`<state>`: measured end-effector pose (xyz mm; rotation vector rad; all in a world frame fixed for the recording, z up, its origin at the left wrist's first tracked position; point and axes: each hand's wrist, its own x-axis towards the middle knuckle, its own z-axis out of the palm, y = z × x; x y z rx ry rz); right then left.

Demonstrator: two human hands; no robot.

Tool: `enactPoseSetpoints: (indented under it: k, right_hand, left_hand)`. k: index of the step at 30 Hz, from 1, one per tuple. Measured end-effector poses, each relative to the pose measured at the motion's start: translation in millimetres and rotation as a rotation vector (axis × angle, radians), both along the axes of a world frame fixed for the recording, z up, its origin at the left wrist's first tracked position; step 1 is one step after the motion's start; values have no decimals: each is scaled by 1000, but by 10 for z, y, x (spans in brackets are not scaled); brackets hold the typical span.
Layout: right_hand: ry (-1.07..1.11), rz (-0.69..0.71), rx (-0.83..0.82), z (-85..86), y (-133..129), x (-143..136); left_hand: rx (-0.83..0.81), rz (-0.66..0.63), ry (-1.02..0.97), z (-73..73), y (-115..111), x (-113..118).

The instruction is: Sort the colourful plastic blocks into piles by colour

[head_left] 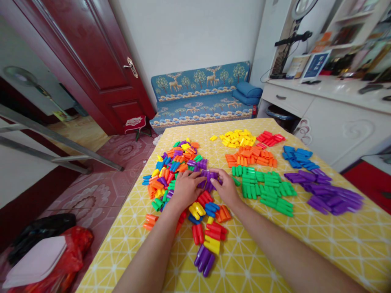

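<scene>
On a yellow patterned tablecloth (122, 252) lies a mixed pile of coloured plastic pieces (163, 173). My left hand (187, 188) rests over the right part of that pile, fingers bent against purple pieces (200, 164). Close beside it, my right hand (224, 185) has its thumb and fingers closed around a purple piece (210, 176). Sorted groups lie to the right: green pieces (270, 189), orange pieces (250, 156), yellow pieces (238, 138), red pieces (270, 138), blue pieces (299, 158) and purple pieces (332, 195). Whether my left fingers also grip something is hard to see.
Loose mixed pieces (214, 240) lie between my forearms. Past the table stands a blue patterned sofa (198, 108). A white cabinet (342, 126) is at the right, a red door (100, 61) and a small stool (137, 124) at the left. Bags (73, 252) lie on the floor.
</scene>
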<state>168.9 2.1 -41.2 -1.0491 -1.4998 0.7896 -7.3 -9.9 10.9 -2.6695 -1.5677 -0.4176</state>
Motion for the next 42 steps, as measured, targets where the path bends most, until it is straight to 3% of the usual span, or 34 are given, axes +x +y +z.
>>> enactPoseSetpoints:
  k: [22,28,34,42]
  right_hand:
    - [7,-23,-13,44,-40,-5]
    - [131,12,-18,18,-40,-33]
    - [131,106,103,105,-101,-45]
    - [22,133,154,207,-137,-45]
  left_hand:
    - [1,30,32,-2,-20,51]
    - [-21,120,-211,-15,14,-2]
    - [-37,199,-448,-64,49,-42]
    - [-66,104,-515,-80,54,-27]
